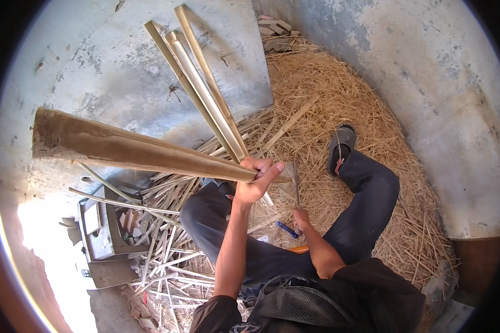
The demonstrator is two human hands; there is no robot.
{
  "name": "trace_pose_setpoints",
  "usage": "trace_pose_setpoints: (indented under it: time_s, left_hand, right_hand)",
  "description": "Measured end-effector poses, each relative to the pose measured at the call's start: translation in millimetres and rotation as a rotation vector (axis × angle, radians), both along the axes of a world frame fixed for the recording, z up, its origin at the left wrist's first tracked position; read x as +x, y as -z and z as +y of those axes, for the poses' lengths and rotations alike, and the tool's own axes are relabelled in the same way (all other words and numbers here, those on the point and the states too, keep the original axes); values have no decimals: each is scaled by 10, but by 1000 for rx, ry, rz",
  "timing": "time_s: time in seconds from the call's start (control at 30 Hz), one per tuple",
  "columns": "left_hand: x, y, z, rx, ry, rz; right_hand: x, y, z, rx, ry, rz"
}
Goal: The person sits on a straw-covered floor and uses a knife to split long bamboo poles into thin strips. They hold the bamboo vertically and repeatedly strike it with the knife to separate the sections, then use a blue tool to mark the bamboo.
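Observation:
My left hand (255, 178) is closed around the near end of a thick split bamboo pole (133, 145). The pole slants up to the left, and its broad end is toward the wall. Lower and to the right, my right hand (300, 218) grips a long, narrow knife (296, 186), its blade pointing away from me. The blade lies just right of the bamboo's near tip, and I cannot tell whether they touch. Beside my right hand there is a small blue object (287, 229) of unclear kind.
Several bamboo lengths (205, 83) lean against the pale wall (116, 72). Shavings (316, 83) cover the floor, with split strips (166, 277) heaped at left. A boxy frame (100, 227) stands near a bright opening. My bent legs (366, 188) flank the work spot.

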State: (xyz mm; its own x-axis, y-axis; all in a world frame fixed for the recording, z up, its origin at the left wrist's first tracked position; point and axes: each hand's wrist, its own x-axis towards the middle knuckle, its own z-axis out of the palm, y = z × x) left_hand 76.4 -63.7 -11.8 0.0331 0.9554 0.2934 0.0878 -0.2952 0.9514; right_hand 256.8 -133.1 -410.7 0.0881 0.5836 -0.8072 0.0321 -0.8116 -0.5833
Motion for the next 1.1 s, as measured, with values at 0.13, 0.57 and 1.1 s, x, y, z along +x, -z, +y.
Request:
trace_pose_setpoints:
  time_s: [0.13, 0.57, 1.1]
  left_hand:
    - [8, 24, 16, -11, -45, -7]
    - [-4, 43, -18, 22, -122, -24]
    - [-262, 229, -105, -25, -359, -380]
  right_hand:
    - [26, -14, 39, 150, -56, 112]
    - [106, -56, -147, -16, -82, -47]
    - [-2, -380, -156, 98, -110, -124]
